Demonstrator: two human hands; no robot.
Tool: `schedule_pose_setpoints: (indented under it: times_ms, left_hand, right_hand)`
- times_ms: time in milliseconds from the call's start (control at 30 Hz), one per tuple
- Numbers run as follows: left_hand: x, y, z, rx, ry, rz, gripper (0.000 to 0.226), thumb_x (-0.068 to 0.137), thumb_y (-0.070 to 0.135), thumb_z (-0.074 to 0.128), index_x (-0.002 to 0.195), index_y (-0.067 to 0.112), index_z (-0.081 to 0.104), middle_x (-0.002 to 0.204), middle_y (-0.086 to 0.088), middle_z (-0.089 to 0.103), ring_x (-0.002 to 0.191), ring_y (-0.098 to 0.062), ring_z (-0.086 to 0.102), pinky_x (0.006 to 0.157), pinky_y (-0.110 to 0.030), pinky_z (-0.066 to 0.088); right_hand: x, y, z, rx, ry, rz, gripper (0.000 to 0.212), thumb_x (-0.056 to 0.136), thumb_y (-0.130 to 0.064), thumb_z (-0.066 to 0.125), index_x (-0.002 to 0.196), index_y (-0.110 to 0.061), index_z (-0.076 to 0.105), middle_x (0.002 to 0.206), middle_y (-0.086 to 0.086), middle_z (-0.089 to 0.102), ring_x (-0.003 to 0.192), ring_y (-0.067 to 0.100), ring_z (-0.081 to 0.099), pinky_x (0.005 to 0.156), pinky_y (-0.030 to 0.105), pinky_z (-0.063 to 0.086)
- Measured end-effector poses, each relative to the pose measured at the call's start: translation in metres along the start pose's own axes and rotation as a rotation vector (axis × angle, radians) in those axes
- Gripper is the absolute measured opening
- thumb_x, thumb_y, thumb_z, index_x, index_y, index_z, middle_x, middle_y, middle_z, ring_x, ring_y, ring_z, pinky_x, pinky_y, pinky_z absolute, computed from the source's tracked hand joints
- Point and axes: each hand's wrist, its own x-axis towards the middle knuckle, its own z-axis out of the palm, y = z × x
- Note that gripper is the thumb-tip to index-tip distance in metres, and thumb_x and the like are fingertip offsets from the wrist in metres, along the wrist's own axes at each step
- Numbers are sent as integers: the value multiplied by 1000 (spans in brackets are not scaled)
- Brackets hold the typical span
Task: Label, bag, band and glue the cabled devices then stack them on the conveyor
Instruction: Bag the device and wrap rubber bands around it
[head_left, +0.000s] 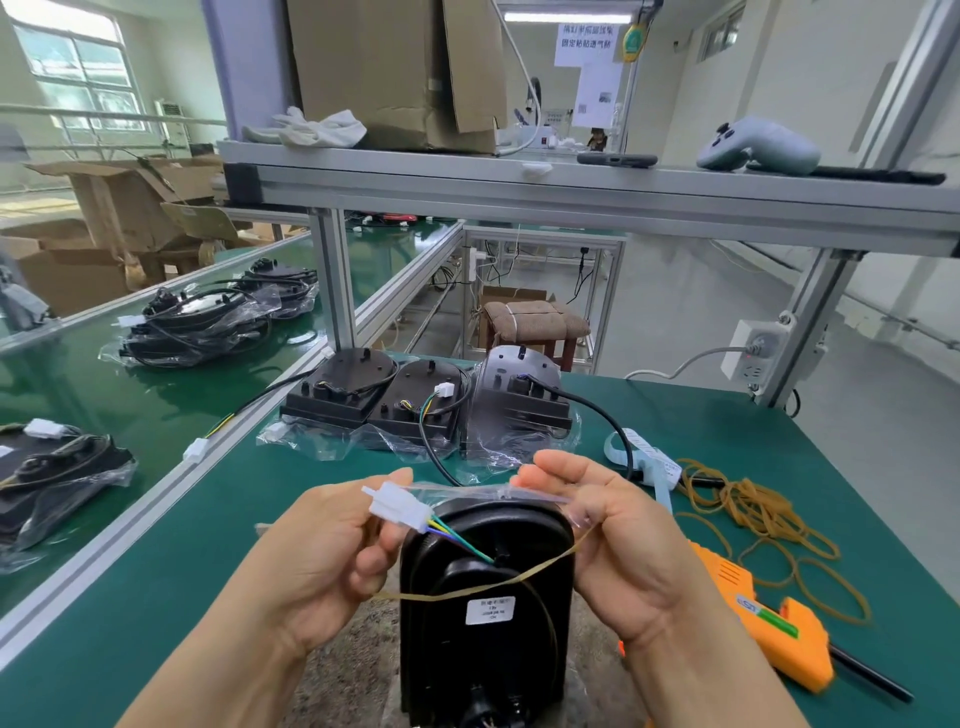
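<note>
Across the device (483, 649), left hand (311, 561) and right hand (623, 545) pinch a rubber band (519, 574), glue gun (779, 639) alongside.

You hold one device (467, 665) with one rubber band (431, 597) across it. Three more devices (415, 405) stand far on the table (234, 519). Left, the conveyor (130, 405) carries three bagged piles (192, 327). Right lie one glue gun (774, 629), one label strip (652, 460) and loose bands (748, 499) beyond counting.

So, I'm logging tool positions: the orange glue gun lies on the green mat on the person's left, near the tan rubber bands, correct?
No: the head view shows the orange glue gun lying on the green mat on the person's right, near the tan rubber bands.
</note>
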Motion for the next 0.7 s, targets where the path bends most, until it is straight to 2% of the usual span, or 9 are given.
schedule_pose_setpoints:
  times_ms: [67,233,300,367,467,533,633,700]
  left_hand:
    - [0,1,1,6,-4,-4,48,92,0,46,52,17,64,50,-1,41,31,-3,26,31,-8,18]
    - [1,3,2,-10,9,-24,41,91,5,51,54,17,64,50,0,42,31,-3,27,30,-8,18]
    - [1,4,4,-10,-5,-37,41,93,5,50,55,17,63,50,0,42,31,-2,27,30,-8,18]
    - [1,3,4,-12,-6,-51,36,95,5,47,63,16,60,50,0,40,31,-2,26,29,-8,17]
    - [4,1,3,-18,20,-68,25,94,1,43,82,15,58,52,1,39,32,-2,26,30,-8,17]
    - [5,1,3,-11,13,-69,23,93,-1,43,82,16,56,53,1,38,33,-2,26,30,-8,17]
    - [5,4,3,35,20,-59,24,91,3,52,72,16,58,53,2,41,34,-3,30,30,-10,21]
    - [5,8,1,102,37,-23,22,90,6,57,70,14,61,54,1,47,37,-5,38,31,-13,30]
  right_hand:
    - [1,6,-2,-42,-25,-52,52,68,22,33,68,-5,78,78,17,74,66,23,74,52,27,58]
    - [-1,13,-5,-80,-84,-138,32,58,7,56,76,-5,80,87,19,76,71,24,74,58,28,60]
    - [-5,13,-5,-93,-149,-155,28,57,-3,76,85,-4,80,94,20,76,79,26,76,64,29,60]
    - [-9,13,-8,-103,-247,-146,51,54,-24,91,98,-2,78,106,24,73,95,30,74,76,32,60]
    - [-13,16,-11,-53,-408,-158,65,76,-47,80,116,2,69,123,27,65,117,36,63,97,42,52]
    - [-14,16,-10,-213,-445,-213,68,70,-48,84,119,-4,66,122,20,67,116,33,63,96,38,52]
    - [-17,16,-3,-713,-274,-343,66,50,-30,86,112,-30,62,111,0,72,106,17,69,85,21,52]
    - [-19,15,2,-883,-188,-406,62,49,-33,85,106,-42,62,108,-12,72,101,5,68,83,12,49]
